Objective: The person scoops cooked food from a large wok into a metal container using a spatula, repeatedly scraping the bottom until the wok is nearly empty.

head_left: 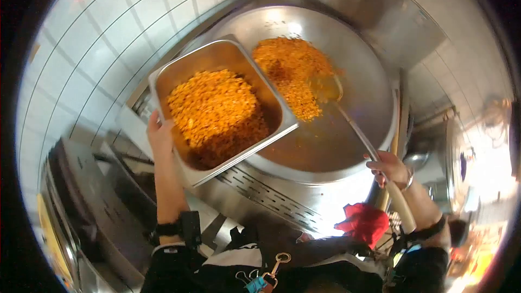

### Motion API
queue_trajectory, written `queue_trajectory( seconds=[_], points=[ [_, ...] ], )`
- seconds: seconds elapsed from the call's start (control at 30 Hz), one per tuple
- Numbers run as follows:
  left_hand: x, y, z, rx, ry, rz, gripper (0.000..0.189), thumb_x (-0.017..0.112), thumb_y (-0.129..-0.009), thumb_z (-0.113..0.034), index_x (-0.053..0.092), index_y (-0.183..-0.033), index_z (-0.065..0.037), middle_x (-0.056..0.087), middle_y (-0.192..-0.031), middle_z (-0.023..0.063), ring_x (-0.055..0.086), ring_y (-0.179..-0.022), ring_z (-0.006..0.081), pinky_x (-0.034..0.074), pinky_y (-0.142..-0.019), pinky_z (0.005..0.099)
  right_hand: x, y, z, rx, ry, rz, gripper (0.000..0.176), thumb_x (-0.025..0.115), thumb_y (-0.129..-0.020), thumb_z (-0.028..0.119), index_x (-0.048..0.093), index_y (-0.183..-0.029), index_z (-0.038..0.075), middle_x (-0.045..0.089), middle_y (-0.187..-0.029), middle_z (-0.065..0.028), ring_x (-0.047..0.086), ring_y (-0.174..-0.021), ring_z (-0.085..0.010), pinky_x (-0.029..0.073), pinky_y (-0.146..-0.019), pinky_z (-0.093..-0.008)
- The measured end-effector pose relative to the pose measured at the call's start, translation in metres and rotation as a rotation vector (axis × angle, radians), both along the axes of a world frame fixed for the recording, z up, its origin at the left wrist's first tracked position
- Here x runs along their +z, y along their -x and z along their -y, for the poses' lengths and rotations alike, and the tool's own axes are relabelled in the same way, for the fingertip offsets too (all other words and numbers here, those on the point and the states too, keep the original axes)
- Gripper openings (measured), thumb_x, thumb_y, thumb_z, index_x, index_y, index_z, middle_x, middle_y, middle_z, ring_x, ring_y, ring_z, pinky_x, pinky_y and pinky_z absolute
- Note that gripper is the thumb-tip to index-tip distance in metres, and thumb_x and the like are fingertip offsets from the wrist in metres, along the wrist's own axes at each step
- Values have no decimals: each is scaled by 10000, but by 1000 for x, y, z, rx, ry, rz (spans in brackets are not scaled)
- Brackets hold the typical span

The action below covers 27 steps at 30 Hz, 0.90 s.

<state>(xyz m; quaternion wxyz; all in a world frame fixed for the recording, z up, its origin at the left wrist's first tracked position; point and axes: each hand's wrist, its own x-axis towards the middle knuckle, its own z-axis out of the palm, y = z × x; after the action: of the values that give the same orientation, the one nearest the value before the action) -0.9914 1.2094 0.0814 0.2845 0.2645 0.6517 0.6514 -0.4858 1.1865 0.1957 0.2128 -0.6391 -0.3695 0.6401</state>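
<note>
My left hand (160, 134) grips the left side of a deep rectangular steel pan (275, 109), its fingers over the rim. Orange, grain-like food (214, 108) partly fills the pan, which is tilted and overlaps the left edge of a large round wok (358, 76). Closed around the long handle of a ladle (355, 127) is my right hand (391, 169), at the wok's lower right. The ladle's head rests in the wok beside a heap of similar orange food (296, 62).
White tiled walls (130, 8) rise behind and left. A slotted steel drain strip (266, 195) runs in front of the wok. Dark upright panels (97, 206) stand at the lower left. A red cloth (364, 224) lies near my body, below my right hand.
</note>
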Motion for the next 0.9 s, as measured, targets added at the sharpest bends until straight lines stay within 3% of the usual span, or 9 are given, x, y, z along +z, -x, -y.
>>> queue_trajectory(
  seconds=[0.1,0.33,0.43,0.5,0.57,0.63,0.7,0.83,0.9],
  points=[
    [-7,10,0,-90,-104,-34,533,519,-673,7,372,-1182,63,551,-972,130,549,-779,192,435,-672,263,-11,-34,-15,258,194,292,158,579,-741,141,486,-692,23,459,-527,-29,466,-399,-105,402,-338,-252],
    [-10,19,6,-186,-107,-5,478,485,-681,30,411,-1153,50,555,-906,84,538,-735,137,433,-609,230,-9,-41,-55,419,522,354,206,577,-750,175,497,-648,15,471,-503,-43,473,-417,-114,414,-347,-262],
    [5,7,7,-155,-95,35,482,479,-680,34,412,-1157,43,555,-897,74,536,-716,124,428,-594,217,-78,-45,-68,435,437,320,225,533,-770,167,499,-606,18,477,-517,-64,477,-425,-145,433,-382,-282],
    [0,17,11,-208,-45,7,476,475,-687,42,419,-1159,32,554,-905,65,535,-712,113,423,-592,208,-171,-60,-92,563,419,78,170,500,-758,129,513,-620,29,504,-540,-71,498,-456,-173,445,-417,-301],
    [10,3,10,-179,-66,4,474,475,-690,43,419,-1160,32,554,-915,66,537,-723,114,423,-601,205,-275,-59,-118,542,182,75,115,498,-724,101,510,-627,42,522,-542,-72,512,-485,-185,442,-446,-326],
    [16,-1,11,-185,-73,27,463,475,-697,40,420,-1157,34,549,-956,69,538,-785,117,421,-643,191,-240,18,-162,604,138,648,124,556,-692,108,503,-640,8,517,-534,-86,511,-468,-189,434,-446,-342],
    [14,-3,11,-141,-69,-4,469,470,-692,45,419,-1157,36,548,-963,69,536,-796,117,420,-658,194,-251,49,-204,332,100,395,217,563,-715,227,514,-633,31,507,-547,-49,489,-444,-170,428,-489,-345],
    [15,1,13,-215,-115,-18,487,447,-672,59,416,-1158,42,545,-974,72,529,-820,119,421,-698,211,-257,92,-239,262,122,367,180,557,-725,176,492,-669,18,493,-532,-61,478,-432,-162,409,-418,-333],
    [11,5,14,-203,-110,-15,493,442,-666,62,414,-1158,45,545,-972,75,531,-812,120,422,-697,215,-254,95,-231,67,32,203,154,554,-728,128,466,-683,9,476,-497,-68,477,-420,-149,400,-369,-310]
  ],
)
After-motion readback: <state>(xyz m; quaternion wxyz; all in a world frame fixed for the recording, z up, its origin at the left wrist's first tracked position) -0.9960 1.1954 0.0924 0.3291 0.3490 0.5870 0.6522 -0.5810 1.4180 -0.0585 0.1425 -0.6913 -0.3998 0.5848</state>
